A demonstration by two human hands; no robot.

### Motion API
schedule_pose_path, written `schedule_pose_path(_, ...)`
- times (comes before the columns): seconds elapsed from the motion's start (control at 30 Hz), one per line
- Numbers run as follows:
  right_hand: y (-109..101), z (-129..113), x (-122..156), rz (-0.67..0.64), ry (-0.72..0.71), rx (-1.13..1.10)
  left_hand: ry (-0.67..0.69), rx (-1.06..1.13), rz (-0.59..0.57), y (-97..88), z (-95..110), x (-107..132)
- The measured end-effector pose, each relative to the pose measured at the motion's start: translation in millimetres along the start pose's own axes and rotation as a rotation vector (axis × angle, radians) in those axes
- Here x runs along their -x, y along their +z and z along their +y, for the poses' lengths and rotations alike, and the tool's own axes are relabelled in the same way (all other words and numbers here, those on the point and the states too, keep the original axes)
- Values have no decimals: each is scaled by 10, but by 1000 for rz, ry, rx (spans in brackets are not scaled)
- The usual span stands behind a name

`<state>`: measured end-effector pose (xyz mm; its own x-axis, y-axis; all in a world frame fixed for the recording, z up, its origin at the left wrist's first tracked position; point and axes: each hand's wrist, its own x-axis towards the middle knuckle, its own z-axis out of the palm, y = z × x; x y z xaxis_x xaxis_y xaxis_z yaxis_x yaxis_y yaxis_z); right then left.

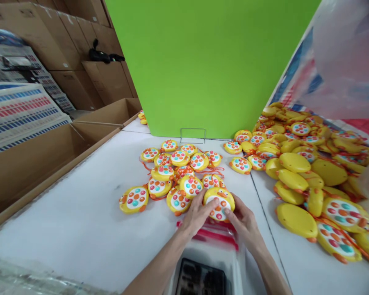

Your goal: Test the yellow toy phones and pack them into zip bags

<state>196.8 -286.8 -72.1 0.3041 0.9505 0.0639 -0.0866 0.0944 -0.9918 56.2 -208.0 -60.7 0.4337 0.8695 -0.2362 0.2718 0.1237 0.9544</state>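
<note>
Between both hands I hold a yellow duck-shaped toy (220, 199), its white front with coloured round buttons turned up toward me. My left hand (198, 213) grips its left edge, thumb on the buttons. My right hand (243, 219) closes on the right edge, thumb on the front as well. Just beyond lies a loose group of the same duck toys (178, 157) with orange cords, some touching one another. Below my hands is a clear plastic bag with a red zip strip (217, 237), lying over a white container (238, 270) that holds a dark object.
A large pile of duck toys (298, 164) covers the table's right side. Upright behind stands a green panel (209, 65), with a small wire stand (193, 135) before it. Open cardboard boxes (49, 164) line the left edge; stacked cartons (43, 37) rise behind them.
</note>
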Motion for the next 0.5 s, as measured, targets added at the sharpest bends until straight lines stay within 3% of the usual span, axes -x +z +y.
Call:
schedule_pose_path(0.13, -24, 20, 20, 25, 21, -31, -4, 14, 8, 15, 11, -7)
schedule_pose_path(0.33, -10, 32, 30, 22, 4, -76, 92, -29, 2, 11, 91, 2)
schedule_pose_path(0.5, 63, -36, 23, 7, 30, -67, 17, -11, 94, 23, 43, -25)
